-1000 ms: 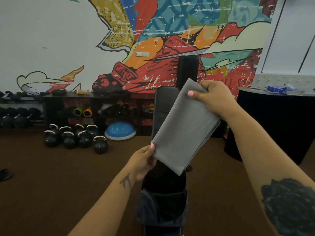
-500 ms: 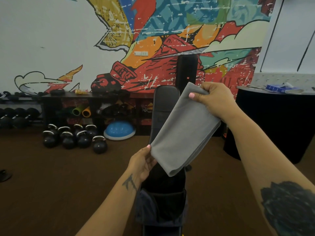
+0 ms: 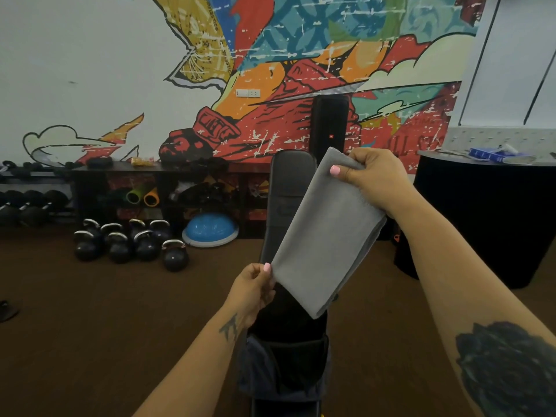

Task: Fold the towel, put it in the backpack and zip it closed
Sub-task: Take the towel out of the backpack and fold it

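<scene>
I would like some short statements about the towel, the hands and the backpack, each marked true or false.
1. Both hands hold the grey towel. True.
2. The towel is already inside the backpack. False: it is held in the air above it.
3. The right hand grips the towel's upper end. True.
4. The backpack is zipped closed. False: its top gapes open.
5. The left hand pinches the towel's lower left corner. True.
</scene>
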### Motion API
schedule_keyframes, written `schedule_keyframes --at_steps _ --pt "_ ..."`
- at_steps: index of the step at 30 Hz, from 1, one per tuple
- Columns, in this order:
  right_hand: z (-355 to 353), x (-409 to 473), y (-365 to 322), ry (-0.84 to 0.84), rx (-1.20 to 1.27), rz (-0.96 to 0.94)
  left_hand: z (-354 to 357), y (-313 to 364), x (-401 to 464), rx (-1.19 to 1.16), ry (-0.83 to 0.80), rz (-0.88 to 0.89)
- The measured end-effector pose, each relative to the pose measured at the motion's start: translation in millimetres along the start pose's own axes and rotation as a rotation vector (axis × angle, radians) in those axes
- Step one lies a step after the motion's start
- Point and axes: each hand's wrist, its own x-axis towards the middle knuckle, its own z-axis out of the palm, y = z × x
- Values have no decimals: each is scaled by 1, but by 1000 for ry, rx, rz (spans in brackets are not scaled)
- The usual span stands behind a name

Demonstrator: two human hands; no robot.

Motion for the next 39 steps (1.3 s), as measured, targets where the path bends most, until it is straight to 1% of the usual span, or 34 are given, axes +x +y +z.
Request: schedule_keyframes --at_steps 3,4,5,7,9,10,12,14,17,19,22,25,27,28,30,33,36,39 --pt "1 2 -3 -69 19 -38 12 8 -5 -86 -141 -165" --pt "2 2 -5 -102 -3 -62 15 8 -5 -51 -181 -171" --pt "3 3 -7 -136 -30 -85 17 8 -3 24 -207 -131" --pt "4 3 -10 -202 -48 -121 20 7 0 199 -193 37" --pt "3 2 -14 -261 -36 -147 25 11 2 294 -225 229" --pt "2 1 -16 -289 -19 -152 28 14 2 330 -257 294" --pt "-1 0 -18 -323 39 -153 32 18 4 404 -313 350" --pt "-3 1 -17 -302 84 -144 32 19 5 457 -353 356" --pt "-9 5 -11 -210 83 -112 23 13 7 486 -408 354" --pt "-12 7 -5 -173 73 -90 15 10 7 461 -392 344" --pt "-10 6 2 -142 112 -64 7 9 9 483 -351 345" --pt "-6 5 2 -141 155 -62 2 15 8 527 -353 373" --pt "-5 6 -2 -177 161 -91 2 27 7 591 -390 387" --pt "-4 6 -6 -210 161 -108 3 35 5 590 -416 413" --pt "-1 4 -12 -291 155 -140 9 53 1 507 -455 446" --pt "6 2 -19 -374 157 -171 22 76 -10 382 -514 435" --pt "10 1 -21 -397 198 -158 26 79 -13 320 -553 361" --pt "11 2 -14 -384 243 -107 21 71 -13 250 -632 204"
